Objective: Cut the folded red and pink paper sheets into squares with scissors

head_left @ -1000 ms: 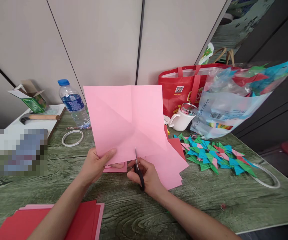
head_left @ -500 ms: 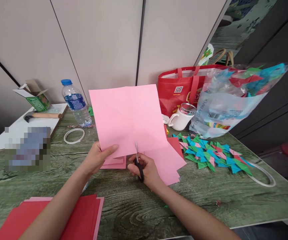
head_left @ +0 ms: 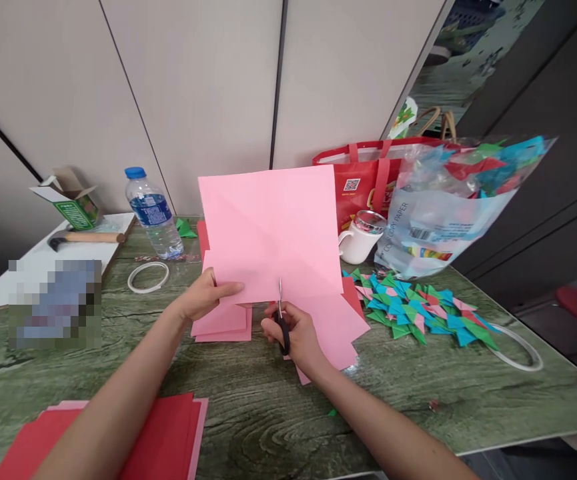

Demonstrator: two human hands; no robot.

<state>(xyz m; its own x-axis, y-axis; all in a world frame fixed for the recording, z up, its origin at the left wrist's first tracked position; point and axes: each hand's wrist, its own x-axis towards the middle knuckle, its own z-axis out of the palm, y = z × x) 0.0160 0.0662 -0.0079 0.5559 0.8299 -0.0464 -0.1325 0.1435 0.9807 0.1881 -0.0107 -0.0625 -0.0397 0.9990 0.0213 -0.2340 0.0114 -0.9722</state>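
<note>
A pink sheet of paper stands tilted up above the table, pinched at its lower left corner between the thumb and fingers of my left hand. My right hand grips a pair of black-handled scissors, whose blades point up at the sheet's lower edge, near its middle. Beneath and behind the sheet, pink paper pieces lie in a small pile on the left. More pink paper is spread to the right, under my right hand. A stack of red and pink paper lies under my left forearm.
On the left are a water bottle, a roll of tape, a hammer-like tool and an opened box. To the right stand a white mug, a red bag, a plastic bag and folded paper pieces.
The pink sheet, my left hand and the scissors have shifted a little to the right in view. The sheet's lower left part now shows a separate edge. Both hands keep their grips.
</note>
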